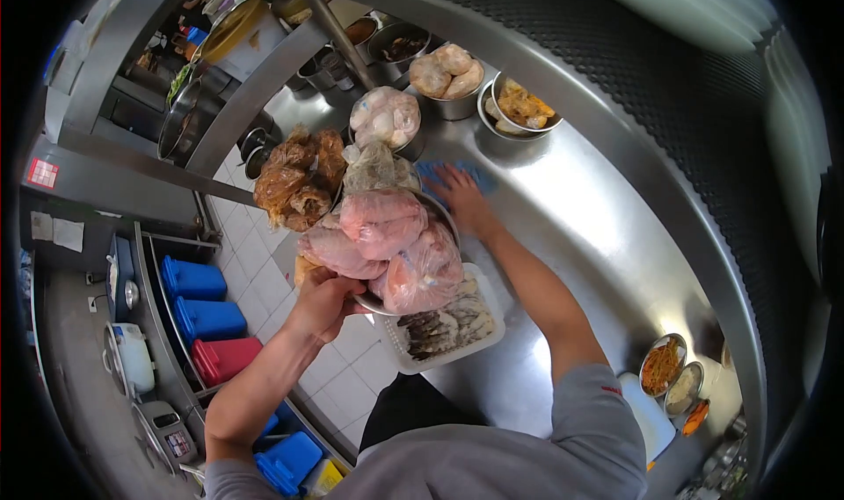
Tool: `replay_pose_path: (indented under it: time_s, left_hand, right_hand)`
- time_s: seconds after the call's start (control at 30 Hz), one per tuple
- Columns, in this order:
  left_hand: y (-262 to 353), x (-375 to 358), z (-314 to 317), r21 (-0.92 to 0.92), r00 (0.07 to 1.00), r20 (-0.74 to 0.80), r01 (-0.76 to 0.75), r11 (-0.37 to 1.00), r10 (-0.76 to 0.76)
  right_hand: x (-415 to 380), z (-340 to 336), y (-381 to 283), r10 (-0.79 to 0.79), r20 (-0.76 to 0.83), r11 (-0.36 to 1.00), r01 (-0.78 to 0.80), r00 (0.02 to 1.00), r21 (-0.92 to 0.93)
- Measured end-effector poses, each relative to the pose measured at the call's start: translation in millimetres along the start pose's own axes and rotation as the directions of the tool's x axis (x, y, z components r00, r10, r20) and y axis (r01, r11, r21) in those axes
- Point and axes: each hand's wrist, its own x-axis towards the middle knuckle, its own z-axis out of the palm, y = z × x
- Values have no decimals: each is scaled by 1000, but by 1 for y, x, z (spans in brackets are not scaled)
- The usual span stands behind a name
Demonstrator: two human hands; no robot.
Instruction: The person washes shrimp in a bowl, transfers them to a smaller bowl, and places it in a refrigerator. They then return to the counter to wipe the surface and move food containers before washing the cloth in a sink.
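Observation:
My left hand (323, 305) is closed on the rim of a metal bowl (374, 305), heaped with plastic bags of pink raw meat (383, 223). The bowl is tilted and partly hides a white perforated basket (494, 328) of grey shrimp (448, 324). On the steel counter, my right hand (462, 199) lies flat with fingers spread over a blue cloth (483, 176). Beyond the bowl sit bagged brown food (299, 179), a cloudy plastic bag (380, 167) and a bag of pale food (385, 116).
A metal pot of bagged tan pieces (447, 71) and stacked bowls of orange-yellow food (525, 106) stand farther along the counter (607, 227). Bowls of shredded orange food (663, 365) and pale food (684, 389) are at right. A steel shelf frame (655, 161) arches overhead; blue bins (209, 318) line the left.

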Motion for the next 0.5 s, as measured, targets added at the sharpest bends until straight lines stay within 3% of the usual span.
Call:
replay_pose_path:
  time_s: [0.1,0.17,0.23,0.33,0.5]
  left_hand:
    - [-6,20,10,-24,1000,0,22,999,-22]
    - [-11,33,21,-32,999,27,-19,999,20]
    - [-11,42,37,-34,999,32,-30,999,31]
    - [-10,48,67,-76,998,46,-30,997,34]
    - [-11,64,105,-142,998,56,1,990,7]
  right_hand:
    - [-40,-18,7,-28,-19,997,27,999,-72]
    - [-50,-31,30,34,-59,985,-43,998,-165]
    - [-47,-46,54,201,-273,958,-248,941,-147]
    - [-44,-69,82,337,-328,882,-418,883,-218]
    - [-51,-70,93,372,-356,829,-479,857,-288]
